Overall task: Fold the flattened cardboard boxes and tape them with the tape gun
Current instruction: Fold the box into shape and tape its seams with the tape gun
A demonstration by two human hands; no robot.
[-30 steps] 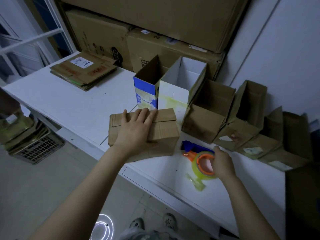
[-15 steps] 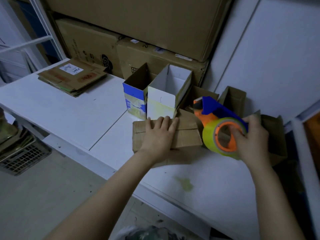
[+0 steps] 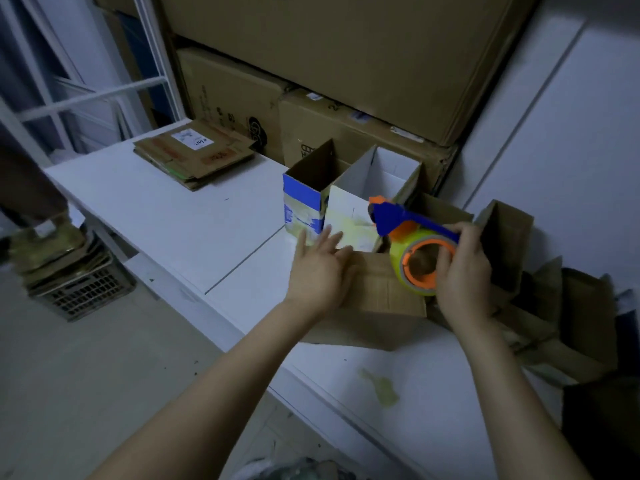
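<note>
White laminate is covering the long table [image 3: 173,216] I am looking down on, with a seam crossing it just left of the left hand [image 3: 320,268]. Big brown shipping cartons [image 3: 346,46] are piling against the far side, a plain white wall [image 3: 571,133] is closing off the right, and a white metal frame [image 3: 86,95] is standing far left.

The brown folded cardboard box [image 3: 381,299] is sitting at the table's near edge. The left hand is lying flat on its top, fingers straight and spread. The right hand [image 3: 464,271] is curling its fingers round the blue and orange tape gun [image 3: 415,258], holding its yellow-green roll over the box's right end; I cannot tell whether the roll is touching. A pile of flattened cardboard boxes [image 3: 194,157] is lying far left on the table.

The light is dim and the left fingertips are blurring. The open brown boxes [image 3: 505,237] on the right are sinking into shadow, too murky to count. A dark slatted crate [image 3: 83,292] is sitting on the floor to the left.
</note>
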